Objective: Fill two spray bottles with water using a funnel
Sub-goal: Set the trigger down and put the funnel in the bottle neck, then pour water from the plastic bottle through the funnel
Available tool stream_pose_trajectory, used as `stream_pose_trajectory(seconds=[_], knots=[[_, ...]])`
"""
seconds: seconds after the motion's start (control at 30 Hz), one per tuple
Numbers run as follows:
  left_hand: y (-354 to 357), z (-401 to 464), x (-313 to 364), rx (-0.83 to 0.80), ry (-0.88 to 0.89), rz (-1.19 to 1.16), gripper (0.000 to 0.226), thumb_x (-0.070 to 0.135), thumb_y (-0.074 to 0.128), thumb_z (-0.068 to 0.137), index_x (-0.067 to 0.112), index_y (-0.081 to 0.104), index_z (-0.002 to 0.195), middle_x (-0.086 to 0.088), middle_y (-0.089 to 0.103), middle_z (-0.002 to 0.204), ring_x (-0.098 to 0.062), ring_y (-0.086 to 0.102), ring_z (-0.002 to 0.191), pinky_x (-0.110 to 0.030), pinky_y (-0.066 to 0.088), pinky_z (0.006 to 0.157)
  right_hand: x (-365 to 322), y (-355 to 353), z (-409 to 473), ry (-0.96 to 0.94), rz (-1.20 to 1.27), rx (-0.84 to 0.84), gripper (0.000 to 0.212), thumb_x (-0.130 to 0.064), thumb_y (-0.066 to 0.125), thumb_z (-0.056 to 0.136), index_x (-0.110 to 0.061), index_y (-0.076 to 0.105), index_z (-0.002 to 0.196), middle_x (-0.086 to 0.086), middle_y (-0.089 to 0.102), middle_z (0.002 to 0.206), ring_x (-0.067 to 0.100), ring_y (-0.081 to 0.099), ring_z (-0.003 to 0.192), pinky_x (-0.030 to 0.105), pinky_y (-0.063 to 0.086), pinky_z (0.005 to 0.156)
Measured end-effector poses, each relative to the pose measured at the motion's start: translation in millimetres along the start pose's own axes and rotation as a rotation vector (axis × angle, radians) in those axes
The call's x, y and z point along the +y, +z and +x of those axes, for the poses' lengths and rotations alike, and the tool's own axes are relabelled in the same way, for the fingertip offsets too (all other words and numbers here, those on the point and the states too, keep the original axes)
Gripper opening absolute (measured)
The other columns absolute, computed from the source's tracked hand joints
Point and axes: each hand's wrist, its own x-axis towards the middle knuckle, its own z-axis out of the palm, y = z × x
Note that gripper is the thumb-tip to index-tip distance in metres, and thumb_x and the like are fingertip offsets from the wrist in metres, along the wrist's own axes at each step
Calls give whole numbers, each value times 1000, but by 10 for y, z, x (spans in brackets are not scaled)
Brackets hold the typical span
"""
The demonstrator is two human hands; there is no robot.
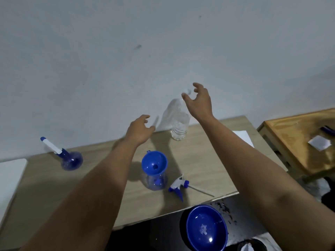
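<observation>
A clear water bottle (178, 122) stands at the back of the wooden table (101, 201) against the wall. My right hand (198, 101) is open beside its neck, fingers curled and apart, not gripping. My left hand (140, 128) hovers open to the left of the bottle, holding nothing. A blue funnel (154, 163) sits in the mouth of an uncapped clear spray bottle (156, 182) in the middle of the table. Its blue-and-white sprayer head (178, 187) lies just to its right. A second blue spray bottle (71, 160) with its sprayer on stands at the left.
A blue bowl (206, 229) sits below the table's front edge at the lower right, on a wet dark surface. A white sheet (242, 137) lies at the table's right end. A wooden stand (297, 144) stands to the right. A white board (10, 176) lies at the far left.
</observation>
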Motion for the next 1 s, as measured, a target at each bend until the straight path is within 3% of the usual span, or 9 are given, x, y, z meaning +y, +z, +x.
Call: stream_pose_trajectory(seconds=[0.13, 0.2, 0.33, 0.43, 0.6, 0.77, 0.9, 1.0], knots=[[287, 269, 554, -107, 118, -12, 74, 35, 74, 82, 24, 42, 147, -2, 56, 139, -22, 54, 125, -33, 45, 99, 20, 78, 289, -29, -151, -163, 59, -44, 69, 98, -16, 54, 148, 8, 60, 148, 28, 57, 134, 33, 45, 102], [432, 320, 705, -173, 121, -18, 84, 36, 75, 81, 24, 31, 152, 1, 48, 147, -21, 48, 132, -29, 41, 97, 90, 102, 292, -45, -102, -157, 43, -37, 69, 99, -17, 61, 136, 2, 68, 133, 25, 63, 122, 30, 46, 93], [633, 268, 849, -231, 98, -76, 94, 32, 78, 80, 20, 22, 154, 2, 37, 153, -21, 38, 139, -28, 36, 99, 217, 43, 113, -23, 46, -82, 33, -35, 74, 96, -19, 67, 124, -8, 70, 110, 15, 65, 103, 37, 54, 96], [732, 143, 901, -236, 69, -87, 91, 29, 78, 82, 20, 22, 153, 0, 42, 148, -22, 42, 136, -27, 37, 92, 279, -84, -94, -2, 71, -27, 35, -39, 76, 93, -24, 69, 124, -10, 74, 111, 16, 71, 104, 39, 57, 97], [945, -151, 970, -186, 41, -108, 101, 47, 82, 74, 25, 22, 153, 1, 45, 147, -23, 48, 131, -32, 43, 99, 351, -316, -460, -22, 40, -16, 35, -41, 77, 92, -26, 72, 123, -12, 75, 107, 14, 74, 100, 41, 58, 96], [1165, -525, 958, -107, 107, -145, 84, 49, 82, 75, 25, 36, 141, 7, 50, 142, -15, 58, 114, -28, 45, 88, 410, -553, -710, -42, -33, -52, 30, -42, 81, 84, -26, 73, 108, -12, 77, 101, 10, 74, 98, 40, 59, 91], [1264, -667, 863, -75, 148, -100, 83, 48, 83, 73, 26, 39, 139, 6, 50, 144, -17, 51, 129, -32, 45, 99, 448, -702, -773, 17, -42, -69, 46, -51, 91, 70, -22, 66, 96, -8, 77, 94, 8, 74, 93, 33, 59, 79], [1283, -732, 924, -69, 149, -119, 90, 55, 84, 68, 25, 39, 139, 7, 49, 145, -15, 50, 127, -29, 43, 94, 451, -726, -797, 40, -31, -69, 49, -50, 93, 68, -19, 65, 93, -5, 76, 91, 12, 74, 88, 38, 60, 80]])
